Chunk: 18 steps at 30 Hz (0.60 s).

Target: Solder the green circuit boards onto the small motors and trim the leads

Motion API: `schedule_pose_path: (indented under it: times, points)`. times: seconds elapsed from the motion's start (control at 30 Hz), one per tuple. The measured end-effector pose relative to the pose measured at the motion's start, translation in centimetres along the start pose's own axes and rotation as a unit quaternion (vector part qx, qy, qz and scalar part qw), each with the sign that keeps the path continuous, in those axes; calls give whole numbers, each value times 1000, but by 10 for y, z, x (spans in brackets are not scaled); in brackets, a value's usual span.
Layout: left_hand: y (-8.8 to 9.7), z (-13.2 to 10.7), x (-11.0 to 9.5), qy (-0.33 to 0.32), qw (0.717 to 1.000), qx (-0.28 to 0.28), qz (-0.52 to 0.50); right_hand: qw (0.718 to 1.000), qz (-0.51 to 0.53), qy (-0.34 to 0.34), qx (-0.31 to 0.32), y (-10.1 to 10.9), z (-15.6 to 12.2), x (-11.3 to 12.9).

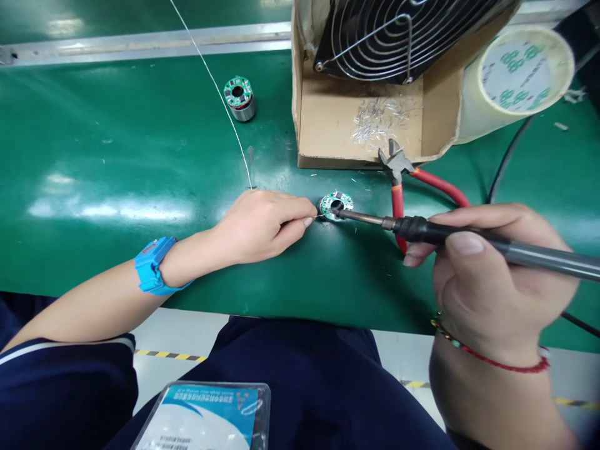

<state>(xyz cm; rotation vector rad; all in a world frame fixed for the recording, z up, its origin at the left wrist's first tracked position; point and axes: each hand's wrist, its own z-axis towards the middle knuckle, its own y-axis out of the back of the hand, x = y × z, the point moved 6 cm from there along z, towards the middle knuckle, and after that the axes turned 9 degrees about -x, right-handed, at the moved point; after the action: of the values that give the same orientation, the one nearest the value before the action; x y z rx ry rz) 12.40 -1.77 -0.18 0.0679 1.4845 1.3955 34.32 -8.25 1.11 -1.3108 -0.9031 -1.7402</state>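
My right hand (501, 275) grips a soldering iron (431, 231) by its dark handle. Its tip reaches the round green circuit board (345, 202) on a small motor-like cylinder near the middle of the bench. From the left, my left hand (262, 226) pinches thin solder wire (213, 78) between thumb and forefinger, right at the board's edge. The wire runs up from behind this hand and out of the top of the view. A second metal cylinder (242, 112) with a similar ring-shaped board stands upright farther back.
Red-handled side cutters (397, 164) lean on the front edge of a cardboard box (323, 134), which holds a black fan (403, 37) and many wire clippings (379, 119). A wide roll of tape (473, 106) stands at right, near a black cable (509, 153). Loose clippings dot the green bench (117, 162).
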Motion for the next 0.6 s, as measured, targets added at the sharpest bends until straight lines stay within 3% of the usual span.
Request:
schedule_pose_path:
  times: [0.1, 0.23, 0.3, 0.43, 0.6]
  points:
    - [5, 1, 4, 39, 999, -31, -10, 1000, -14, 5, -6, 1, 1, 2]
    - [7, 6, 13, 129, 982, -68, -119, 1000, -24, -11, 3, 0, 5, 5]
    - [-1, 9, 12, 141, 977, -49, -154, 999, -33, -22, 9, -1, 8, 6]
    - [-17, 14, 5, 130, 984, 3, -122, 998, -60, -33, 14, -3, 13, 11]
    - [-21, 14, 4, 140, 984, 4, -109, 994, -102, -32, 22, -3, 16, 17]
